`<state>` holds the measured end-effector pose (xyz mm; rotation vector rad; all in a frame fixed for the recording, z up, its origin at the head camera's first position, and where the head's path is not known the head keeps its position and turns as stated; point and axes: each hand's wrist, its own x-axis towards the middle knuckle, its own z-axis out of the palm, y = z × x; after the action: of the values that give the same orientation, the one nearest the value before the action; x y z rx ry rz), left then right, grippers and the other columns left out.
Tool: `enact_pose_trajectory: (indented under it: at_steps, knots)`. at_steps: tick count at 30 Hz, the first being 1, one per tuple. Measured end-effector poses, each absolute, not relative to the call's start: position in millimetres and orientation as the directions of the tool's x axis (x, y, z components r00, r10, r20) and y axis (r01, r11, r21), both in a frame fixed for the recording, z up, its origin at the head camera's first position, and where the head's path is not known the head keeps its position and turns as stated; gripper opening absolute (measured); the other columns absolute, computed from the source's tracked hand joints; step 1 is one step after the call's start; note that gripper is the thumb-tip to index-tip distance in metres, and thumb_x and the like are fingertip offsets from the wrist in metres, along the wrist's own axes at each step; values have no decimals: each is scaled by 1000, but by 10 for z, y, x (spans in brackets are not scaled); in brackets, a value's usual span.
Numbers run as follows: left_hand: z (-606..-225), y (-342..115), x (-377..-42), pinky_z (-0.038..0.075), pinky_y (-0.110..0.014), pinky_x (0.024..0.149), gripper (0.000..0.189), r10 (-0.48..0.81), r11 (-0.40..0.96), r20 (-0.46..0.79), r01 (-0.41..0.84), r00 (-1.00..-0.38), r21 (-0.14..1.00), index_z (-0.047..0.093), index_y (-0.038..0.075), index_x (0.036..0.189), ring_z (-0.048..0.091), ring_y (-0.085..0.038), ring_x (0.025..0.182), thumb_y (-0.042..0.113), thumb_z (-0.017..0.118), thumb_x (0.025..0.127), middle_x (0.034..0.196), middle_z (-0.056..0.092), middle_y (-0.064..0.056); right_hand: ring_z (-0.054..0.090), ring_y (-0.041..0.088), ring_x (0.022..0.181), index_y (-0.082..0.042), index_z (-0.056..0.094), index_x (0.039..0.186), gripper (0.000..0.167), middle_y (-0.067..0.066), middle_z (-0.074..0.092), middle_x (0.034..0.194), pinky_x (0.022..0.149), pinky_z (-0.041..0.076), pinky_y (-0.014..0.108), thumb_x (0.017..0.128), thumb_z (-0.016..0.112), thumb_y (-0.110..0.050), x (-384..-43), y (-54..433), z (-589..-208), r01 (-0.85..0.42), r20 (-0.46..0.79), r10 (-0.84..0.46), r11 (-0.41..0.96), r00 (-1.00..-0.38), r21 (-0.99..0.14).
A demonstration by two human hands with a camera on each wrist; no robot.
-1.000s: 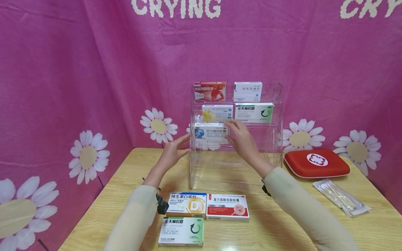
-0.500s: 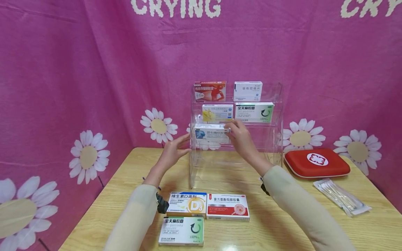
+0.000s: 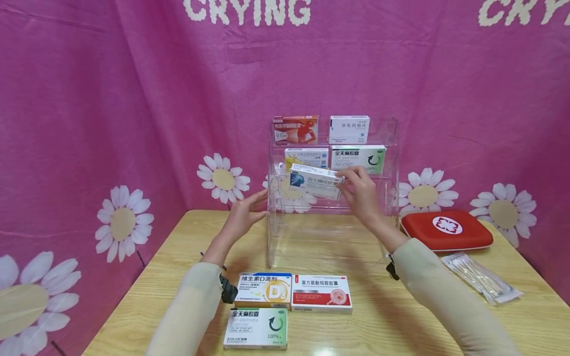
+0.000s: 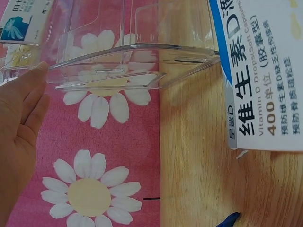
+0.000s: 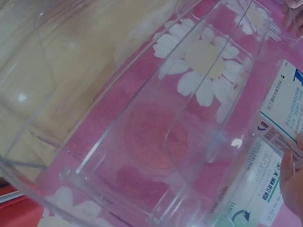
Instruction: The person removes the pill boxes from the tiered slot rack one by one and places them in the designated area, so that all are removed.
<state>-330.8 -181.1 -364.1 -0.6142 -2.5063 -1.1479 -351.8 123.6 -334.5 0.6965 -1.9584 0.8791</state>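
Observation:
A clear acrylic tiered rack point(image 3: 329, 236) stands on the table. My right hand point(image 3: 361, 194) pinches the right end of a white medicine box point(image 3: 313, 184) with a blue head picture. The box is tilted, its right end lower, in front of the rack's middle tiers; it overlaps the yellow-and-white medicine box point(image 3: 306, 157) behind. In the right wrist view the held box point(image 5: 283, 101) shows its barcode end near my fingers point(image 5: 289, 175). My left hand point(image 3: 242, 217) lies with extended fingers against the rack's left side, fingertips at its edge in the left wrist view.
Upper tiers hold a red box point(image 3: 296, 129), a white box point(image 3: 349, 129) and a green-and-white box point(image 3: 358, 158). Before the rack lie a vitamin D box point(image 3: 263, 290), a red-and-white box point(image 3: 321, 293) and another green-and-white box point(image 3: 256, 328). Right: red case point(image 3: 447, 230), cotton swabs point(image 3: 482, 278).
The white medicine box has come up out of the rack's left-hand slot and moved right in my right hand, turning from level to tilted. My left hand stays at the rack's side.

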Motion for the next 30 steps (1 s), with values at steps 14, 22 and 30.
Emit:
enact_pose_trajectory:
  at_steps: [14,22,30]
  knots:
    - [-3642,-1810,-3307,56,-40,96,61,250,584,453,506,-856,634,50,6,142,63,-30,121,5,72,86,134,62,-16,65,21,82,-3,71,100,29,12,64,99,79,44,-3,74,81,4,-2943,1513,-3491,-738,826,-168,568,-539,-365]
    - [-3649,-1816,-3298,56,-40,96,61,251,581,455,509,-854,635,50,6,142,63,-31,121,3,72,86,134,62,-17,65,6,77,-4,71,98,34,6,64,93,74,57,10,69,81,11,-2494,1586,-3832,-811,766,-321,408,-557,-419]
    - [-3645,-1802,-3308,56,-39,96,60,259,584,457,515,-851,627,49,7,143,63,-30,122,5,71,87,134,62,-16,59,-4,91,-10,69,97,28,7,64,97,69,61,19,76,77,5,-2134,1622,-4072,-771,641,-428,325,-637,-548]
